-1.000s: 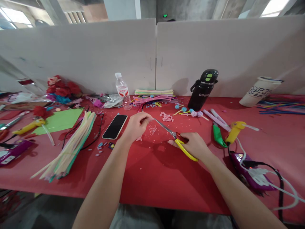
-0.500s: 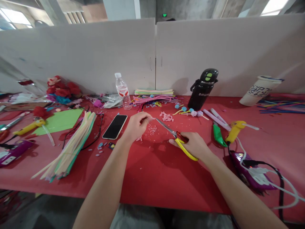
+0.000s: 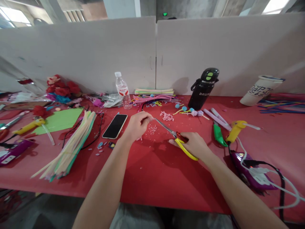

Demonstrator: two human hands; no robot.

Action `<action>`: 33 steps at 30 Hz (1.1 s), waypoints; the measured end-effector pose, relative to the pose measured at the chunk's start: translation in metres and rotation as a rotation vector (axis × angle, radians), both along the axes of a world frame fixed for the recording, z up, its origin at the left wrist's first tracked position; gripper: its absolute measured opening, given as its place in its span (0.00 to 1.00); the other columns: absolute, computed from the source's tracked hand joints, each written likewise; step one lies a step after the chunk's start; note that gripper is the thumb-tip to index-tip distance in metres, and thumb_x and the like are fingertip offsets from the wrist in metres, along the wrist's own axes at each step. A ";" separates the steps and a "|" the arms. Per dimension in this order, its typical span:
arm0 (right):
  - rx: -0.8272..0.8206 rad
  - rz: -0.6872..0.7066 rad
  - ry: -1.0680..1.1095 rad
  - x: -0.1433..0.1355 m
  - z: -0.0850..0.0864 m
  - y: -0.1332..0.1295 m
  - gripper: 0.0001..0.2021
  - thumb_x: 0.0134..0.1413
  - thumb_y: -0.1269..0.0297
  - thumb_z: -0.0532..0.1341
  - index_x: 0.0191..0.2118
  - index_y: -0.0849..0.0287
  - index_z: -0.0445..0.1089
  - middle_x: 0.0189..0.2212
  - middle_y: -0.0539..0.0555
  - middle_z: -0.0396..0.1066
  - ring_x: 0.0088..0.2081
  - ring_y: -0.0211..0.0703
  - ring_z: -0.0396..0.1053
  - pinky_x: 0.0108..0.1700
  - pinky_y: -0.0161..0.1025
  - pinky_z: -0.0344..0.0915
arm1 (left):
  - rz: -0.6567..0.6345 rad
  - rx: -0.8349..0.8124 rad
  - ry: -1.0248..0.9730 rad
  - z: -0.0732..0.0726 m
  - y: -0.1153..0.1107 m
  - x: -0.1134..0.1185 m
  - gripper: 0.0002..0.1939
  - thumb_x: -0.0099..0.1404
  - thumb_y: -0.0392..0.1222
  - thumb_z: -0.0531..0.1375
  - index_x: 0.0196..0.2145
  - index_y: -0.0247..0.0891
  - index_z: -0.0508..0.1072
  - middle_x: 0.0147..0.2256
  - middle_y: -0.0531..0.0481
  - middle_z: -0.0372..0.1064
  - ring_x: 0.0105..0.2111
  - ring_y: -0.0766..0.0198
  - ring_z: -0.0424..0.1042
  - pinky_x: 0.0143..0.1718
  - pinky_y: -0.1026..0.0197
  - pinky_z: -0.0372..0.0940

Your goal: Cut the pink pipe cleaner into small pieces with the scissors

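Observation:
My left hand (image 3: 138, 124) pinches a short pink piece of pipe cleaner, mostly hidden by the fingertips. My right hand (image 3: 192, 143) grips scissors (image 3: 169, 129) with yellow and red handles. Their blades point up and left, with the tips at the end of the pink piece. Tiny pink clippings (image 3: 152, 128) are scattered on the red table just below the tips. Behind the blades lies a small heap of cut pink pieces (image 3: 166, 116). A few more pink bits lie by my left wrist.
A phone (image 3: 115, 126) and a bundle of pale pipe cleaners (image 3: 71, 143) lie to the left. At the back stand a plastic bottle (image 3: 123, 92) and a black flask (image 3: 203, 89). On the right are a yellow glue gun (image 3: 235, 131), a purple power strip (image 3: 250, 173) and cords.
The scissor tips sit slightly closer to my left fingertips, and less of the pink piece shows. Both hands otherwise stay nearly in place.

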State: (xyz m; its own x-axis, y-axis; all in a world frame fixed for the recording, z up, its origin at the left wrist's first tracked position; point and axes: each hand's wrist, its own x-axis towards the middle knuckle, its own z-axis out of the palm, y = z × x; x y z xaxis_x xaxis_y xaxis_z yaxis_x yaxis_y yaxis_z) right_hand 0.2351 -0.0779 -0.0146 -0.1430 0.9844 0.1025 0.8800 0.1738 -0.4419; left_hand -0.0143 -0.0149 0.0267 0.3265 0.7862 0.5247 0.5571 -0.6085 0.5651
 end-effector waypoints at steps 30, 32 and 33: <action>-0.025 0.018 0.019 -0.001 0.002 -0.001 0.26 0.47 0.37 0.55 0.19 0.58 0.55 0.16 0.48 0.56 0.19 0.34 0.51 0.22 0.32 0.45 | 0.003 0.004 0.013 -0.001 0.000 0.000 0.11 0.65 0.44 0.54 0.31 0.37 0.71 0.29 0.49 0.69 0.29 0.67 0.66 0.35 0.64 0.61; -0.028 0.019 0.017 -0.001 0.003 -0.001 0.26 0.47 0.37 0.55 0.19 0.58 0.55 0.16 0.48 0.56 0.19 0.34 0.51 0.22 0.32 0.45 | 0.001 0.008 0.011 0.000 0.000 0.001 0.10 0.65 0.43 0.53 0.31 0.37 0.72 0.29 0.50 0.69 0.29 0.67 0.66 0.35 0.64 0.61; -0.030 0.019 0.018 -0.001 0.003 -0.001 0.26 0.47 0.37 0.55 0.19 0.58 0.55 0.16 0.48 0.56 0.19 0.34 0.51 0.22 0.32 0.45 | 0.000 0.007 0.011 0.000 0.000 0.001 0.10 0.65 0.43 0.53 0.31 0.37 0.72 0.29 0.50 0.69 0.29 0.67 0.66 0.35 0.64 0.61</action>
